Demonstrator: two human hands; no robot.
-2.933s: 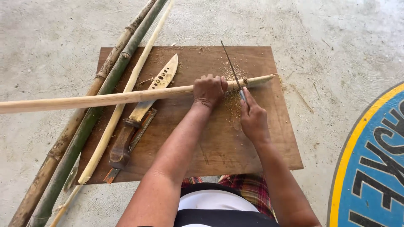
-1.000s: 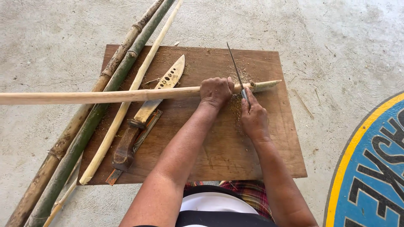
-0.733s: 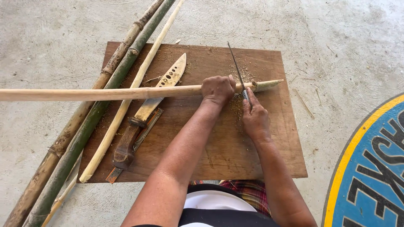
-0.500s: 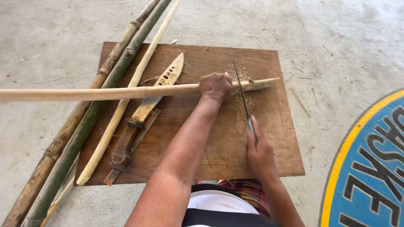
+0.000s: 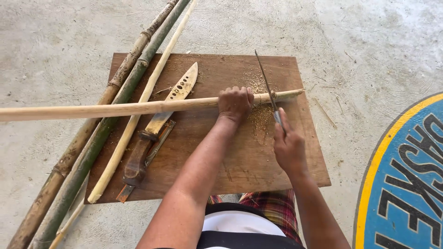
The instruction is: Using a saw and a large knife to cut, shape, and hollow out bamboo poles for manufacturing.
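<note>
Nearest the board's [image 5: 240,170] front edge, the right hand [image 5: 289,146] is closed around a thin saw [image 5: 267,87] crossing the pale stick [image 5: 138,108]. Farther back, the left hand [image 5: 235,103] clamps that stick near the board's middle, sawdust [image 5: 260,117] beside it.

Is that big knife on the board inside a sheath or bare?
Bare. The knife lies flat on the board, its pierced blade fully showing, untouched by either hand.

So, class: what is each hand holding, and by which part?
The left hand grips the pale stick near its right-hand end, pressing it on the wooden board. The right hand holds the thin saw blade by its near end.
</note>
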